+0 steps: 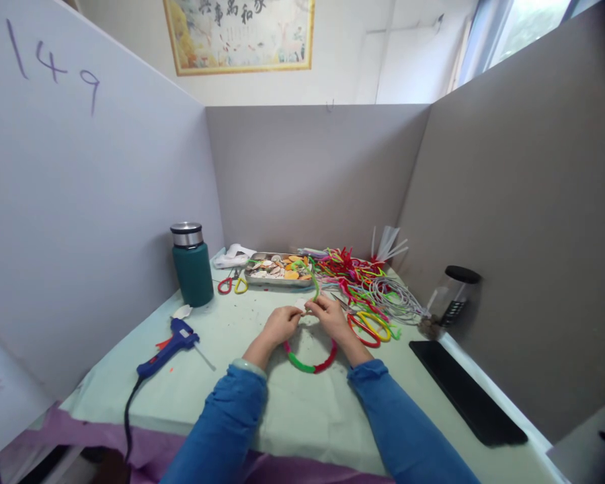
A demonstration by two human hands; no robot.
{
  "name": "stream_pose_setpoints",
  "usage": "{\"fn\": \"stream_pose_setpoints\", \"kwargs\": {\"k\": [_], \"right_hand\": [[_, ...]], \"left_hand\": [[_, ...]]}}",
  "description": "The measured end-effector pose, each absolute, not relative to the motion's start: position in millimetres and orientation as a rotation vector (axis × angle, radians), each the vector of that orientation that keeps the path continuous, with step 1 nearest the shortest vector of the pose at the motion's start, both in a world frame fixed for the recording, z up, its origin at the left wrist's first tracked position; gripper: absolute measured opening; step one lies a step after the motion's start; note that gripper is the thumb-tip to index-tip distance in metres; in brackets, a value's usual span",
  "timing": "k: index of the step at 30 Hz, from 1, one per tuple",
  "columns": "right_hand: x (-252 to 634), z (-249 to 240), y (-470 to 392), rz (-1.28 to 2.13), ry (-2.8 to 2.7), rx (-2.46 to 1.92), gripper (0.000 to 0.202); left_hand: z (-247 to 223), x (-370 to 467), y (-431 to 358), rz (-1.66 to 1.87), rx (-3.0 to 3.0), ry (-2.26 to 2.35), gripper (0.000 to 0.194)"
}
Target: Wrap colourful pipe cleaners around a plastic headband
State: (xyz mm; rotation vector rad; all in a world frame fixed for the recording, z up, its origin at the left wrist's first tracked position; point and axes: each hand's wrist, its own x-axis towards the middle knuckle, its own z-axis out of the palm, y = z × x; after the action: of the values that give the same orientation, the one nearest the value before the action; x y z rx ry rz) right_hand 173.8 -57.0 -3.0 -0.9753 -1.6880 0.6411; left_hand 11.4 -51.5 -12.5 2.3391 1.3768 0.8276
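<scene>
A ring wrapped in pink, green and red fuzzy pipe cleaner (302, 366) hangs from or rests under both hands at the middle of the table. My left hand (281, 325) is closed in a pinch at the ring's upper left. Opposite it, my right hand (329, 317) pinches a light green pipe cleaner (315, 282), whose free end sticks up and away from me. Between the fingertips a small white piece (300, 304) shows; I cannot tell which hand holds it. The ring's upper part is hidden by the fingers.
Behind the hands stand a metal tray (277, 282) of small pieces and a heap of pipe cleaners (350, 269). Scissors (370, 329) lie by my right hand. To the left are a blue glue gun (169, 349) and a green bottle (193, 272); a black slab (466, 390) lies right.
</scene>
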Motion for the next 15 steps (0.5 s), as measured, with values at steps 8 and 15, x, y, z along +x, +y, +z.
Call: {"fn": "stream_pose_setpoints", "kwargs": {"k": [8, 15], "right_hand": [[177.8, -9.5, -49.3, 0.632, -1.762, -0.971, 0.023], [178.4, -13.2, -47.0, 0.668, -1.770, -1.009, 0.027]], "left_hand": [[-8.0, 12.6, -55.7, 0.855, 2.338, 1.294, 0.028], [-9.2, 12.7, -56.4, 0.818, 2.376, 1.281, 0.024]]}}
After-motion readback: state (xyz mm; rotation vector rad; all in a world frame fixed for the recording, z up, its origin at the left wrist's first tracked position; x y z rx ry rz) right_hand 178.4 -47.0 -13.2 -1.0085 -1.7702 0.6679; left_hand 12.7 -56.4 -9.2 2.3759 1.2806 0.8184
